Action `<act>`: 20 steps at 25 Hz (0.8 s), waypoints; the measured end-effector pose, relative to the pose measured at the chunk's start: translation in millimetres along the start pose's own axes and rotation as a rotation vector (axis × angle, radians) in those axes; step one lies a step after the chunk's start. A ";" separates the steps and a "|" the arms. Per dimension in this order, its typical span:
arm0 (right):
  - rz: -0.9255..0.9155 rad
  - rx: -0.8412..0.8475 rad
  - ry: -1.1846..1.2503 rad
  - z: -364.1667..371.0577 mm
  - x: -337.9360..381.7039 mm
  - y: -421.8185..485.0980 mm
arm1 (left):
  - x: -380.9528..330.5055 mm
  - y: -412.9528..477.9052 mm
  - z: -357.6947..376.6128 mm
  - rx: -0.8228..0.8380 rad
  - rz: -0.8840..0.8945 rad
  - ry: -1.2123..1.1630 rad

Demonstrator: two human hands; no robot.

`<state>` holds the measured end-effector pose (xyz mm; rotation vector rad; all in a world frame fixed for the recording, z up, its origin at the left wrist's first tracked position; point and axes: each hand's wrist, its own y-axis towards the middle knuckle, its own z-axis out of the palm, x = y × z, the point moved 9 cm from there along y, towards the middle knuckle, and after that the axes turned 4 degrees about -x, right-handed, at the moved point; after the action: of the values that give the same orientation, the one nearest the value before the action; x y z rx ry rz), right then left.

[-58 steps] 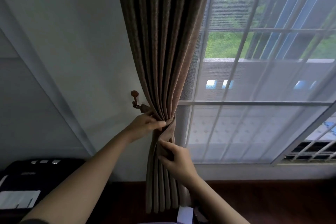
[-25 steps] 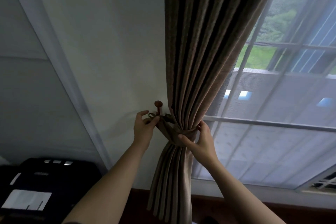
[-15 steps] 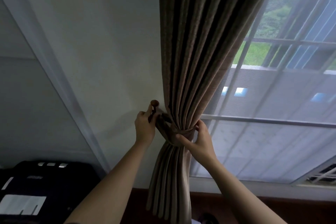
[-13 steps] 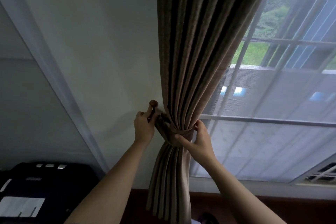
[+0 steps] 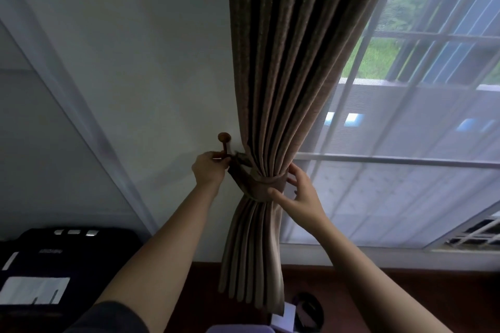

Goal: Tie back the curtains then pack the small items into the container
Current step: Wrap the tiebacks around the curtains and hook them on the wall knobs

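A brown pleated curtain [image 5: 284, 62] hangs in the middle of the view, gathered at its waist by a matching fabric tieback [image 5: 266, 186]. A wooden hook with a round knob [image 5: 224, 140] sticks out of the white wall just left of the curtain. My left hand [image 5: 209, 170] pinches the tieback's loop end at the hook's stem. My right hand [image 5: 300, 194] rests on the right side of the tieback, thumb under the band and fingers spread. Small items [image 5: 305, 311] lie on the dark wooden surface below, partly hidden by the curtain.
A window [image 5: 405, 159] with a sheer white curtain fills the right side. A black device [image 5: 54, 259] with a white label sits at lower left. A purple edge [image 5: 238, 328] shows at the bottom.
My left hand has dropped from the hook's knob to its stem with the loop. My right hand's fingers have opened off the tieback. The view shifted slightly.
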<state>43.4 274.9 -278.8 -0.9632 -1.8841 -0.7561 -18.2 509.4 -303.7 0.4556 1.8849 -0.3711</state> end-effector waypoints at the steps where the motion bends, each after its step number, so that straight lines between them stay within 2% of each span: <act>1: 0.018 0.005 0.018 0.1 -3.0 -2.0 | 4.8 0.1 1.9 0.024 -0.048 -0.017; 2: 0.034 0.010 0.026 0.4 -5.9 -3.6 | 13.8 3.5 6.8 0.058 -0.120 -0.079; 4: 0.065 0.037 0.019 2.7 -10.2 -6.5 | 27.1 4.3 18.3 0.122 -0.333 -0.378; 7: 0.102 0.093 0.013 6.8 -15.4 -10.8 | 22.0 0.9 25.1 0.115 -0.577 -0.777; 9: 0.121 0.115 -0.010 6.2 -17.9 -13.8 | 8.2 -0.3 22.1 0.082 -0.607 -0.950; 11: 0.137 0.142 -0.038 5.0 -20.9 -18.2 | 2.9 -6.9 16.7 0.075 -0.592 -1.014; 13: 0.176 0.184 -0.058 7.7 -28.4 -23.6 | 17.3 -13.4 16.5 0.093 -0.532 -0.857; 15: 0.232 0.246 -0.072 15.5 -37.3 -30.4 | 43.2 -27.2 21.6 0.154 -0.480 -0.490; 16: 0.252 0.277 -0.083 21.1 -40.4 -31.9 | 54.1 -34.9 28.2 0.235 -0.425 -0.284; 18: 0.272 0.327 -0.077 33.0 -41.9 -30.8 | 57.3 -54.8 42.2 0.476 -0.188 0.092; 20: 0.291 0.344 -0.043 44.7 -43.3 -26.2 | 52.5 -76.7 47.2 0.646 0.075 0.295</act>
<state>16.7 282.9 -340.3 -1.0050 -1.7828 -0.2306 -33.1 427.4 -366.3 1.0551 1.9965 -0.9103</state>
